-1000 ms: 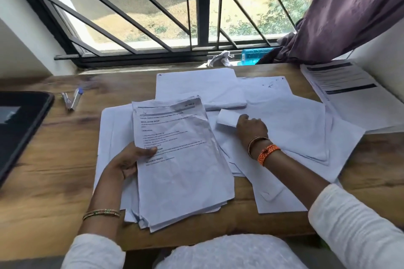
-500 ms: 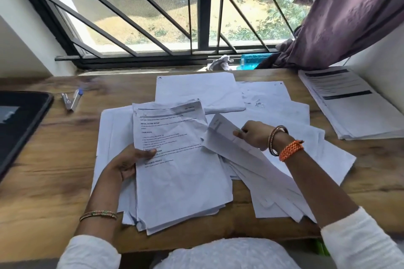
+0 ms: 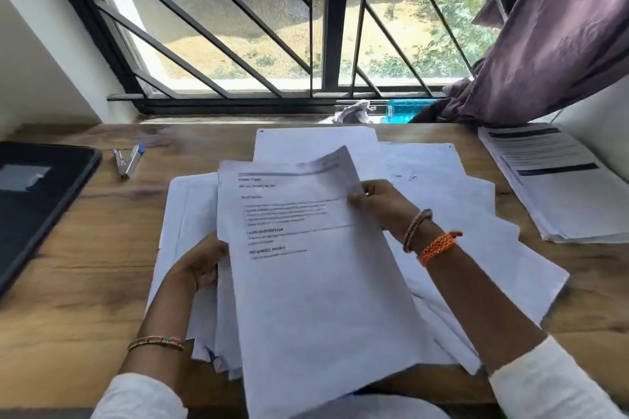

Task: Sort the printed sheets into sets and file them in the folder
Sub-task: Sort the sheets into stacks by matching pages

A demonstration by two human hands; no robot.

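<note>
A printed sheet [image 3: 306, 282] with lines of text lies on top of a thick stack of sheets in front of me. My right hand [image 3: 381, 204] pinches its right edge near the top. My left hand [image 3: 200, 262] grips the left side of the stack of sheets [image 3: 221, 326], fingers curled under it. Loose white sheets [image 3: 459, 214] are spread face down over the wooden desk [image 3: 78, 282] behind and to the right. A separate neat pile of printed pages [image 3: 558, 187] lies at the far right. A dark folder [image 3: 37, 201] lies at the left edge.
Two pens [image 3: 127, 160] lie on the desk left of the papers. A barred window [image 3: 272, 27] runs along the back, with a crumpled cloth [image 3: 354, 112] and a blue object [image 3: 408, 109] on its sill. A purple curtain [image 3: 561, 27] hangs at the right.
My right hand lifted a sheet from the loose spread on the right and carried it left onto the stack held by my left hand. The view moved closer.
</note>
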